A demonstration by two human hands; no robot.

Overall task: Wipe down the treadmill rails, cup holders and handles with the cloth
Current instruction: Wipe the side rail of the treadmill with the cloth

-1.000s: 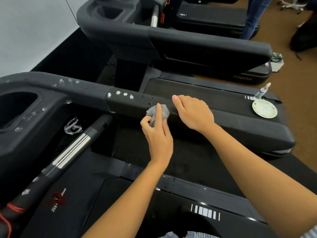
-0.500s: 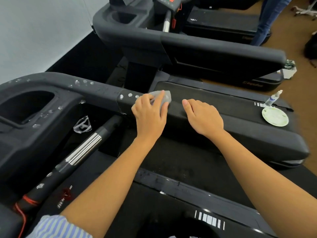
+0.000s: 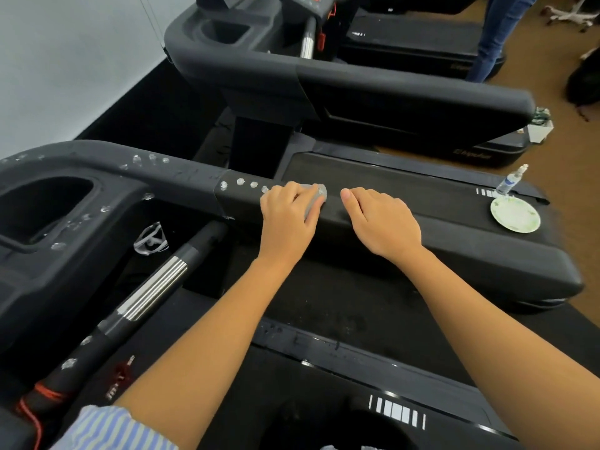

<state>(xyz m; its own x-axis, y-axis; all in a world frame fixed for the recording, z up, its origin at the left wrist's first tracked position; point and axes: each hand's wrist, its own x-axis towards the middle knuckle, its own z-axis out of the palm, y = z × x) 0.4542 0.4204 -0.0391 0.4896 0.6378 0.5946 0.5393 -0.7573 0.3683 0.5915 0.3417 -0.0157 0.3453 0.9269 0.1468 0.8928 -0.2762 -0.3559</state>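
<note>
The dark treadmill side rail [image 3: 470,235] runs from the console on the left to the right. My left hand [image 3: 287,219] lies on top of it, fingers curled over a small grey cloth [image 3: 316,198] and pressing it onto the rail. Just left of the cloth is a row of white foam spots [image 3: 240,182]. My right hand [image 3: 380,222] rests flat on the rail beside the cloth, holding nothing. More white spots dot the cup holder [image 3: 42,206] and the black-and-chrome handle [image 3: 152,287] at lower left.
A small plate [image 3: 515,215] and a spray bottle [image 3: 509,180] sit on the neighbouring treadmill's deck at right. A second treadmill rail [image 3: 389,89] lies beyond. A person's legs [image 3: 496,30] stand at the top right. The wall is on the left.
My left hand has carried the cloth from the rail's near side up onto its top and left toward the white spots. The right hand has stayed on the rail.
</note>
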